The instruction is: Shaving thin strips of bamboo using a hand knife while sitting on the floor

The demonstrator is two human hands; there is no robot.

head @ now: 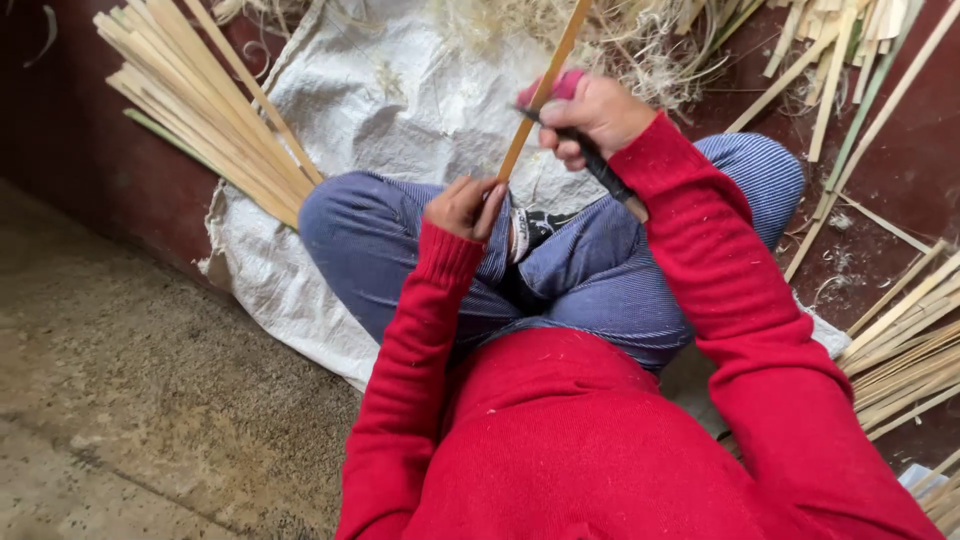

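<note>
Head view, looking down on a seated person with crossed legs in blue striped trousers (600, 270) and a red sweater (560, 440), on a rough concrete floor (130, 400).

Nearest the body, the left hand (462, 207) rests over the left knee, its grip pressed together, pinching the lower end of a thin bamboo strip (540, 92). Holding the end low against the leg appears to anchor the strip so that it cannot swing.

Just beyond, the right hand (590, 115) is raised above the right knee, its grip closed around the dark handle of a knife (600, 165). The handle trails back along the forearm, and the blade end lies across the strip near the fingers. A pink wrap on one finger, touching the strip, is probably a guard. The strip runs upward and away from the person, slanting from the left hand past the right and out at the top edge; this angle appears to let the blade travel along its length.

Under the legs, a white woven sack (400, 90) is spread on the floor, seemingly to catch waste. At its far edge lies a heap of pale shavings (640, 40). To the left, a bundle of long bamboo strips (205, 110) lies fanned across the sack's edge, within reach. To the right, more strips (900, 350) lie stacked on the dark red floor (900, 170), well apart from the left bundle.
</note>
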